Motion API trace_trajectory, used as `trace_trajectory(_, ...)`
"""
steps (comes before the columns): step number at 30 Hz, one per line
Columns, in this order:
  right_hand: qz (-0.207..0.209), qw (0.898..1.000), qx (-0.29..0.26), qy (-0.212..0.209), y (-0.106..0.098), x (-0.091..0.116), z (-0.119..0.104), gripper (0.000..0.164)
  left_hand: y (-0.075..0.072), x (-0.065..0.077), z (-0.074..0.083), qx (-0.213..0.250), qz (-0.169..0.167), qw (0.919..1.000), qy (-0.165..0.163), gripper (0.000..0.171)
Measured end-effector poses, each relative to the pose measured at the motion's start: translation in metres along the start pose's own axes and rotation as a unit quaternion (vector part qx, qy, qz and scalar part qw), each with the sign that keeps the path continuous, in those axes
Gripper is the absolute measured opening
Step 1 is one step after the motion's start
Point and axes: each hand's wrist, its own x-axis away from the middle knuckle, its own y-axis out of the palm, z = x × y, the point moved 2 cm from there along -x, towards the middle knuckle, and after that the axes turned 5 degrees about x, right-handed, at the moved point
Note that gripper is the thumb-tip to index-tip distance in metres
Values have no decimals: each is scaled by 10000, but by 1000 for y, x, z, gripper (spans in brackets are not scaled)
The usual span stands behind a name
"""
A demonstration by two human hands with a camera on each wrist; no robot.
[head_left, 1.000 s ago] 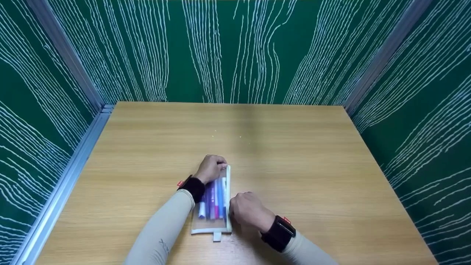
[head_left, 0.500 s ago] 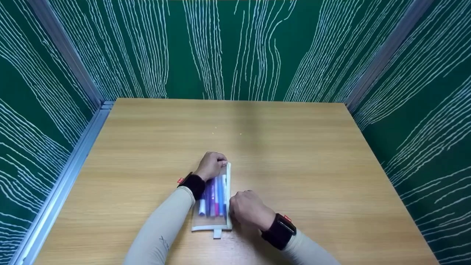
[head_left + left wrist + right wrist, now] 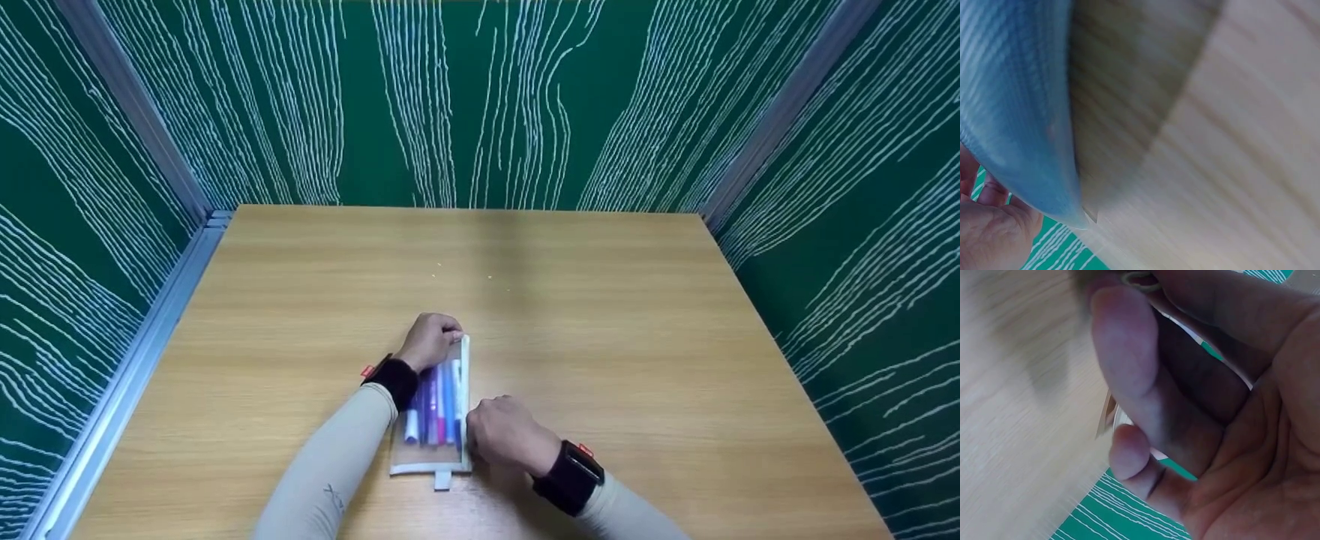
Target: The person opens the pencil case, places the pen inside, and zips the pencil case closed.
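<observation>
A see-through pencil case [image 3: 427,456] with white trim lies lengthwise on the table, a small tab at its near end. Several pens [image 3: 439,405], purple, blue, white and pink, show inside it. My left hand [image 3: 429,339] grips its far end, thumb at the top corner. In the left wrist view the case's bluish mesh side [image 3: 1022,112] bulges past the left hand [image 3: 994,228]. Beside the right-hand trim is my right hand [image 3: 510,433], fingers curled. The right wrist view has a pale looped zipper pull [image 3: 1141,287] pinched at the fingertips of the right hand [image 3: 1207,422].
The wooden table [image 3: 637,322] extends beyond and to both sides of the case. A few tiny pale specks [image 3: 490,277] dot its middle. Green walls with white lines [image 3: 510,105] stand at the back and sides, and a metal rail [image 3: 142,352] runs along the left.
Both hands keep their holds on the pencil case. The right hand sits very slightly nearer the person; otherwise only small shifts of the head view show.
</observation>
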Motion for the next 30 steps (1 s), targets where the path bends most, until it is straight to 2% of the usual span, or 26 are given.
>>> trace_trajectory(6,-112,9998,170,-45,-1,2,-2,25,1,-1,0,-116,1,9998,162,9)
trace_trajectory(11,-169,9998,110,-96,-2,4,-4,23,1,1,-1,-36,-35,10000,11,8)
trace_trajectory(19,12,9990,320,-297,-1,6,-4,23,1,1,0,-182,127,9981,567,8)
trace_trajectory(30,-90,9984,435,-360,1,7,-7,26,1,0,-1,-166,68,9993,332,7)
